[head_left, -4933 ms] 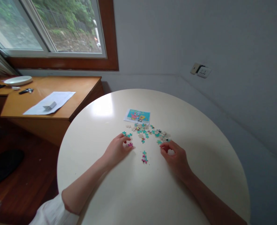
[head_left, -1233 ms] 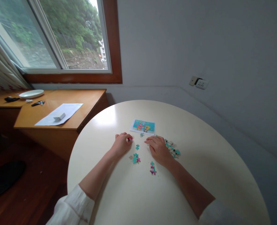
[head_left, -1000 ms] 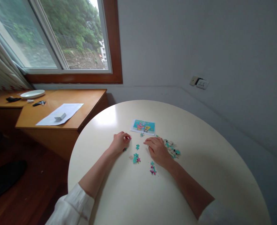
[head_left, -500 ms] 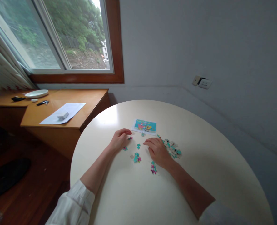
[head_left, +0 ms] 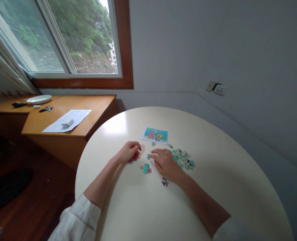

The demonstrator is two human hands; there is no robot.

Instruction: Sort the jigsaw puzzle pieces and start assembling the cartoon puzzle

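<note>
A lone camera worn on the head of the person in this room looks forward and down across a round table (head_left: 148,207), above and behind the left hand (head_left: 129,152) and right hand (head_left: 167,166), reaching to a window (head_left: 90,36) upper left and a wall socket (head_left: 220,89) at right.

The left hand (head_left: 129,151), fingers loosely curled, and the right hand (head_left: 166,164), palm down with fingers bent, sit near centre; forearms (head_left: 101,183) slant in from the bottom edge.
</note>
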